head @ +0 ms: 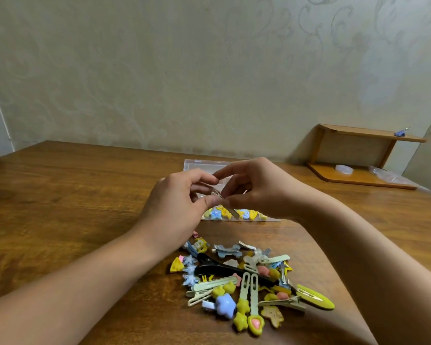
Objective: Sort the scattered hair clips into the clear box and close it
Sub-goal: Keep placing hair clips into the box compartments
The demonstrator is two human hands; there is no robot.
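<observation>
Both forearms reach forward over the wooden table [72,195], and the two hands meet above the clear box [197,166]. The left hand [177,202] has its fingers curled, thumb and forefinger pinching one end of a small metal clip [218,194]. The right hand [256,190] faces it with its wrist bent, its fingertips closed on the same clip from the other side. Just beneath the hands, star-shaped clips [220,213] already lie along the box's near edge. Nearer the person than both hands, between the forearms, sits the loose pile of hair clips [246,282], with a long black clip [224,268] lying across it.
</observation>
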